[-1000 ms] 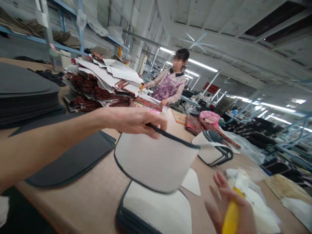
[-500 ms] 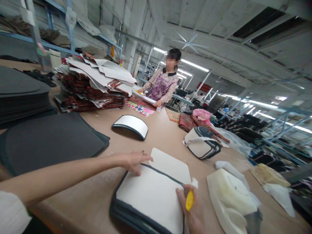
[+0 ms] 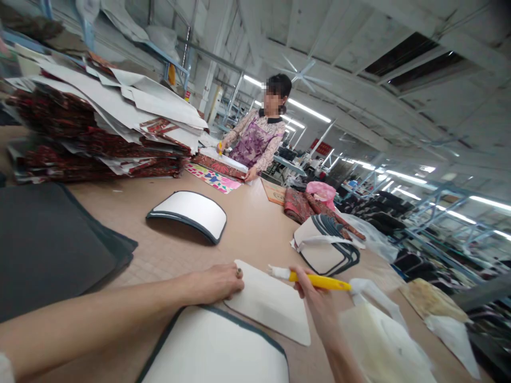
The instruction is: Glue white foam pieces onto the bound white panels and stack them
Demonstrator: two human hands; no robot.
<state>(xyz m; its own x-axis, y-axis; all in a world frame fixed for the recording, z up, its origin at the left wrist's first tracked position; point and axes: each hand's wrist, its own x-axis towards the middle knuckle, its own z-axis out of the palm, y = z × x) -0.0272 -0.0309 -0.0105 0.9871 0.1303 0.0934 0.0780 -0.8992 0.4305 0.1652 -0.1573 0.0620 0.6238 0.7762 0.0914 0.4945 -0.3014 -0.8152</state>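
Tan table (image 3: pixel 255 234): white panels (image 3: pixel 267 306), fabric stacks (image 3: pixel 80 143)

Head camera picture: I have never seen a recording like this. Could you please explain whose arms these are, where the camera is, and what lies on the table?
There is no machine here. One camera sits on a person's head and looks forward and down, so the two arms are that person's own. The left hand touches the edge of a white flat piece. The right hand holds a yellow tool in its fingers. On the table lie white panels with dark edging, dark sheets and a pile of patterned fabric. A co-worker stands at the far end.
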